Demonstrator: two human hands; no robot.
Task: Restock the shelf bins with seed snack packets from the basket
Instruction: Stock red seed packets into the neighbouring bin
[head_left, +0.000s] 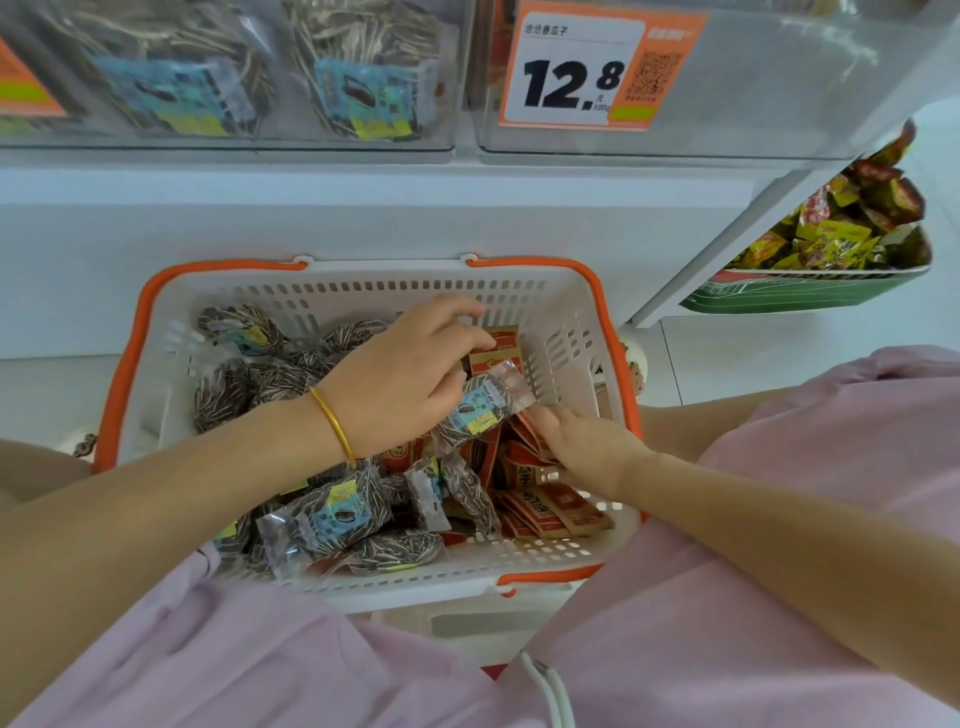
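Note:
A white basket (566, 332) with orange handles sits in front of me, holding several clear packets of striped seeds and red-brown packets. My left hand (400, 384), with a gold bangle on the wrist, holds a striped seed packet (480, 410) above the middle of the basket. My right hand (582, 447) reaches in from the right, its fingers down among the red-brown packets (550, 512); whether it grips one is hidden. Clear shelf bins (228, 78) above hold the same striped seed packets.
A second clear bin (753, 104) at upper right carries an orange price tag reading 12.8. A lower side tray (810, 283) at the right holds yellow and red snack packets. My pink clothing fills the foreground around the basket.

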